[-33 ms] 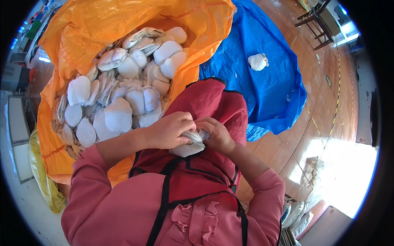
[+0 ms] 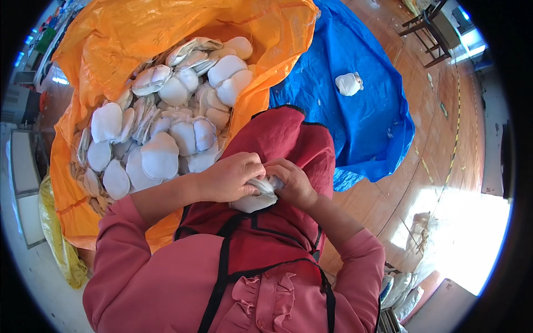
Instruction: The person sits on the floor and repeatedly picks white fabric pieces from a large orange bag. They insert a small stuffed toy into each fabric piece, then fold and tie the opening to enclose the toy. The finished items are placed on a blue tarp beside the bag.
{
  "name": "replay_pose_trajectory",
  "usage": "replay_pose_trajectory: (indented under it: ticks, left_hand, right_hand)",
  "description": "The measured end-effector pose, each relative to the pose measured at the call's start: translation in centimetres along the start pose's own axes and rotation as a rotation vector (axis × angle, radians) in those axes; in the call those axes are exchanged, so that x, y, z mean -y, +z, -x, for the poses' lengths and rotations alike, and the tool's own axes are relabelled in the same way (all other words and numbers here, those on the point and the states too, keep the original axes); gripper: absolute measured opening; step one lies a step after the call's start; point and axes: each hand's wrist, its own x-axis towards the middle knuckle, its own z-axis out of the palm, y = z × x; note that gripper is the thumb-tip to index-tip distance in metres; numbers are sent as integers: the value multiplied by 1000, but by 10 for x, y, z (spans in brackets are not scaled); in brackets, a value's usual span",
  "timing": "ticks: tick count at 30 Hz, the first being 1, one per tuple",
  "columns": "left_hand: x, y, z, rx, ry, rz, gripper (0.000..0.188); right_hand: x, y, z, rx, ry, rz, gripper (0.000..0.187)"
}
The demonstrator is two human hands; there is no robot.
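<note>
Over my lap, my left hand and my right hand meet around a small bundle of white fabric pads. Both are closed on it, the left gripping the layered edges and the right pinching the other side. My fingers hide much of the bundle, so the detail between them cannot be made out. To the left, a large orange sack lies wide with a heap of similar white oval pads inside. A rolled white bundle rests alone on the blue plastic sheet to the right.
A red apron with black edging covers my lap. Beyond the blue sheet, a wooden chair stands at the far right on the brownish tiled floor. A yellow bag sits left of the orange sack; several pale bags lie at lower right.
</note>
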Motion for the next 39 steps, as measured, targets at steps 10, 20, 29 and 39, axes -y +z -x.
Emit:
replay_pose_trajectory:
  ticks: [10, 20, 29, 39]
  left_hand:
    - [7, 20, 25, -47, 65, 28, 29]
    - [11, 1, 32, -15, -677, 706, 30]
    - [23, -3, 11, 438, -643, 679, 44]
    - [7, 2, 22, 281, -496, 690, 34]
  right_hand:
    - [5, 30, 15, -198, -13, 32, 32]
    - [-4, 15, 1, -181, -163, -14, 41]
    - [-3, 15, 4, -140, -216, -27, 39]
    - [12, 3, 8, -73, -211, 111, 40]
